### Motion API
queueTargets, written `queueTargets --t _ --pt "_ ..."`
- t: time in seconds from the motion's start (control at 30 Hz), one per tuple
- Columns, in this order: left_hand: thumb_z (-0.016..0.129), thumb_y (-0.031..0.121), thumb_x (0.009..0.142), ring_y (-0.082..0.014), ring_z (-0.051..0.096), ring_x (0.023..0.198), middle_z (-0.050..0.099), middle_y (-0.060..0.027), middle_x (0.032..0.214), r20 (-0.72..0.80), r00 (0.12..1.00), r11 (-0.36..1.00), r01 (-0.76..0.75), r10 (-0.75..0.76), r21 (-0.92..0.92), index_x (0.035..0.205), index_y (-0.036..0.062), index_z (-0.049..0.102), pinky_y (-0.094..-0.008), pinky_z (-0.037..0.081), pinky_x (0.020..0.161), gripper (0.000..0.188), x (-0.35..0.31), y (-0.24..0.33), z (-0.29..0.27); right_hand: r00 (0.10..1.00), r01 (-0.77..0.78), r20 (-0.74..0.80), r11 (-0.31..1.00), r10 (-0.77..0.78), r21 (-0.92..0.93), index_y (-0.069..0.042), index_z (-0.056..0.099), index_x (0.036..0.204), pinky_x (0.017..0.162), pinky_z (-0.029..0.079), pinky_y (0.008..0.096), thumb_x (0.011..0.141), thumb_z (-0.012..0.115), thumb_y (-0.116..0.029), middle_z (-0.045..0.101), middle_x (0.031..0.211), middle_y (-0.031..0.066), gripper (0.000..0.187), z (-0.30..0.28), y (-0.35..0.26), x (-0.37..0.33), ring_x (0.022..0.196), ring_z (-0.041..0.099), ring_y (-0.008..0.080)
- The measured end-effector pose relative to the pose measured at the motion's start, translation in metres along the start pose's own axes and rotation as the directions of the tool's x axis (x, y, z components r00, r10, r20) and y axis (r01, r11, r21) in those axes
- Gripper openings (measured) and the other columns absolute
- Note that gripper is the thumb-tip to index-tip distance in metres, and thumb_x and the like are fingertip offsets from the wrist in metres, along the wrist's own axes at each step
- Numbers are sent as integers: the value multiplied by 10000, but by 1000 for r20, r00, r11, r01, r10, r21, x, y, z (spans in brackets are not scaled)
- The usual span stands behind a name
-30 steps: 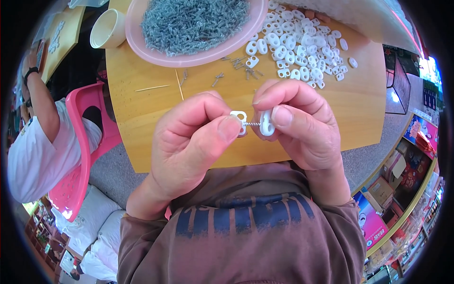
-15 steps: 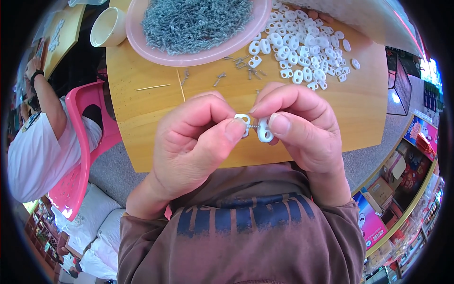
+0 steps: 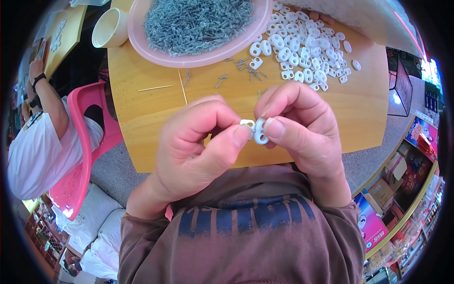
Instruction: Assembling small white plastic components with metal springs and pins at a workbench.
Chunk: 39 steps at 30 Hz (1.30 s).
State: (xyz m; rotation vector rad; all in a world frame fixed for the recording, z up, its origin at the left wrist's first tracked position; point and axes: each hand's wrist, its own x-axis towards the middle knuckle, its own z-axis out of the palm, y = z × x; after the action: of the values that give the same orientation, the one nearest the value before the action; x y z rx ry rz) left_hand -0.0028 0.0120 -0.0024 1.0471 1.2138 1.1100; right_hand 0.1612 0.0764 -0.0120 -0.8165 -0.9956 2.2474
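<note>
Both hands meet over the near edge of a wooden table [image 3: 142, 109]. My left hand [image 3: 189, 146] pinches one small white plastic piece [image 3: 247, 124] between thumb and forefinger. My right hand [image 3: 298, 128] pinches a second white plastic piece [image 3: 260, 132], pressed against the first. A pink bowl [image 3: 161, 52] heaped with small metal springs [image 3: 198, 21] stands at the far side. To its right lies a loose pile of white plastic pieces [image 3: 307, 52].
A few stray springs [image 3: 236, 71] and two thin sticks [image 3: 182, 87] lie on the table. A cream cup [image 3: 109, 27] stands at the far left corner. Another person [image 3: 42, 132] sits on a pink chair [image 3: 80, 161] to the left. Boxes [image 3: 402, 175] stack at the right.
The two white pieces were held apart with a spring showing between them. Now they are pushed together and the spring is no longer visible.
</note>
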Motion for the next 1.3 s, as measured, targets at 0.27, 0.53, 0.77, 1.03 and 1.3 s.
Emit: queueTargets --t 0.27,0.53,0.77,1.03,1.3 --pt "532 35 803 -48 390 599 460 -10 691 -34 999 995 38 -41 -95 744 -14 530 -194 310 520 77 -2 0 3 998 -19 57 999 16 43 -28 523 895 613 408 168 799 602 -106 550 783 -1 147 -1 2 -1 689 494 35" --pt "523 47 826 -32 368 602 445 8 708 -52 993 976 92 -104 -196 759 -10 528 -180 290 517 88 -5 -2 4 999 42 -23 996 -40 78 -12 497 848 580 414 215 793 560 -60 519 804 88 96 5 7 0 673 487 110" --pt "520 34 822 -23 364 610 447 11 708 -65 995 977 66 -81 -203 752 -4 520 -177 295 523 80 -6 -6 8 993 64 -106 991 -51 119 -10 499 871 590 421 219 807 551 -62 529 822 86 98 8 11 -2 677 499 109" --pt "521 13 806 -33 376 607 451 1 701 -101 994 984 28 -46 -174 728 -10 516 -187 307 531 82 -6 -7 9 995 57 -92 991 -46 125 -11 506 880 587 427 216 803 561 -66 535 831 82 110 6 10 -2 675 507 109" --pt "532 14 803 -37 378 610 452 -4 700 -117 990 979 55 -79 -196 727 -10 520 -188 300 536 81 -5 -5 10 994 55 -96 992 -44 115 -10 507 881 583 431 211 798 570 -67 537 837 81 119 6 10 -2 680 512 104"
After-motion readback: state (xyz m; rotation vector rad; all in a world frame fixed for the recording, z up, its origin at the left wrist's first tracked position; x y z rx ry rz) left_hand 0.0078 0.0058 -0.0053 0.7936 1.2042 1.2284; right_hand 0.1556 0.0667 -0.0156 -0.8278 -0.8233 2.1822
